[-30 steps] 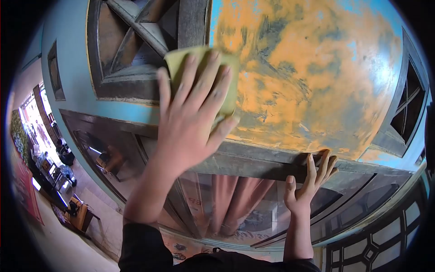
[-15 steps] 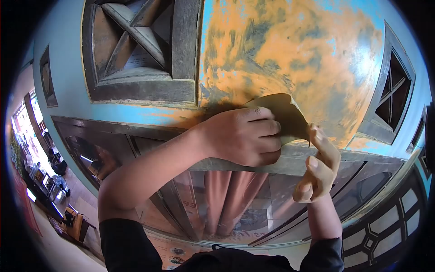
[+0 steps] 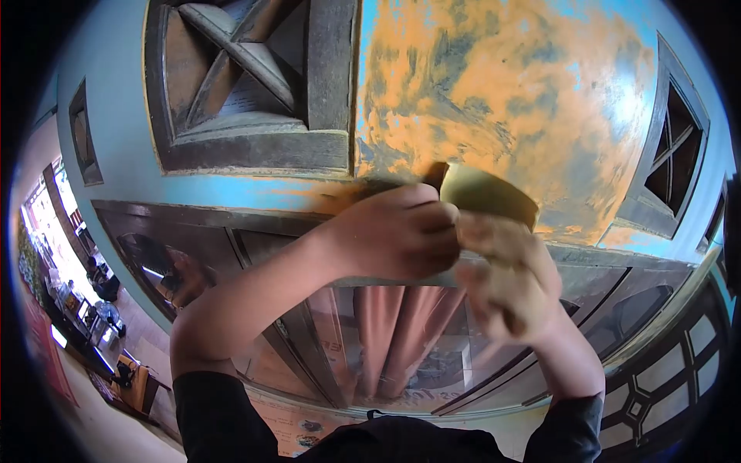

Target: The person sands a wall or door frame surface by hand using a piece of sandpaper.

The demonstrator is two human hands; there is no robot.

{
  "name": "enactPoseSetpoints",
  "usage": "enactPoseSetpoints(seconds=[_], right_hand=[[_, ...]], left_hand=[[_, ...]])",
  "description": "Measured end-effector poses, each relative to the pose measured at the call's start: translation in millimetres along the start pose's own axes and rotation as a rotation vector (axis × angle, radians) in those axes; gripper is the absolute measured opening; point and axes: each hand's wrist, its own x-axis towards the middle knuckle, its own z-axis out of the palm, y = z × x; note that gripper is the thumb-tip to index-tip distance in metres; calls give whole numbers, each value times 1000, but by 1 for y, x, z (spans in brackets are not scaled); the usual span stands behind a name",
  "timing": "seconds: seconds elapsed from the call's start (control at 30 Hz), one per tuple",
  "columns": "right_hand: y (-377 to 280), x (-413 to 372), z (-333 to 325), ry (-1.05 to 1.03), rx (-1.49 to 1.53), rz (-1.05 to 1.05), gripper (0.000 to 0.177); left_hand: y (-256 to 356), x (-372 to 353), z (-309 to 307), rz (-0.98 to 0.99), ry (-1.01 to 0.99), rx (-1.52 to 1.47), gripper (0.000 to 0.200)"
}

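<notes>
My left hand (image 3: 394, 235) is closed, its fingers curled round the near edge of a thin olive-brown sheet that looks like sandpaper (image 3: 490, 194). The sheet bends in a curve and stands out in front of the wall. Smeared by motion, my right hand (image 3: 513, 274) is just below the sheet, its fingertips close to my left knuckles. Whether those fingers grip the paper cannot be made out. Behind both hands is a wall panel (image 3: 494, 100) with patchy orange over blue paint and grey smudges.
A dark wooden vent frame (image 3: 328, 116) with crossed slats is at upper left, another vent (image 3: 671, 166) at right. Below the panel runs a wooden ledge above glass panes with a pinkish curtain (image 3: 397, 332). Far left, a doorway opens onto a room with furniture (image 3: 135, 386).
My right hand has moved left, from the sheet's right corner to beside my left hand. The sheet has turned and curved differently. The view has shifted slightly.
</notes>
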Motion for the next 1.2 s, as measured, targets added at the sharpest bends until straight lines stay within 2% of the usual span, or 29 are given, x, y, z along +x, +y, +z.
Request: enactPoseSetpoints(seconds=[0.03,0.07,0.17,0.3,0.4,0.43,0.53,0.57,0.63,0.67,0.73,0.8,0.87,0.93,1.0,1.07,1.13,1.2], right_hand=[[8,1,-2,-53,-28,96,34],[15,1,-2,-106,-56,188,35],[41,-10,7,-256,-296,34,44],[30,-8,18,-550,-632,71,59],[45,3,17,-522,-716,-4,62],[52,20,7,-524,-828,40,65],[76,77,-17,-121,-1108,62,68],[72,97,-25,-161,-1139,158,64],[73,108,-17,-131,-1074,173,65],[81,101,-4,-64,-976,95,69],[60,85,23,-336,-863,-30,75],[61,84,31,-455,-828,-113,77],[76,108,15,-299,-954,-114,77],[92,129,0,-155,-859,31,77],[75,125,18,-155,-939,-18,76],[58,100,42,-390,-932,-93,80],[60,89,33,-491,-902,-142,78],[71,101,0,-314,-1036,-14,71]], left_hand=[[1,-5,-3,-4,-82,88,5],[-4,-10,-7,10,-80,165,5],[-15,-25,-26,-63,-103,267,12],[-24,-35,-49,-254,-78,389,22],[-31,-45,-60,-450,-72,426,38],[-32,-45,-65,-520,-69,430,41],[-31,-52,-64,-621,-148,452,56],[-26,-50,-63,-636,-178,484,57],[-23,-55,-61,-659,-216,531,63],[-23,-56,-61,-671,-225,539,63],[-20,-58,-64,-700,-240,560,63],[-20,-61,-65,-694,-267,574,64],[-19,-59,-66,-667,-315,607,69],[-19,-61,-66,-667,-316,602,70],[-19,-61,-65,-672,-308,595,70],[-18,-63,-66,-669,-316,592,70],[-17,-65,-65,-663,-312,599,70],[-17,-69,-65,-650,-310,606,70]])
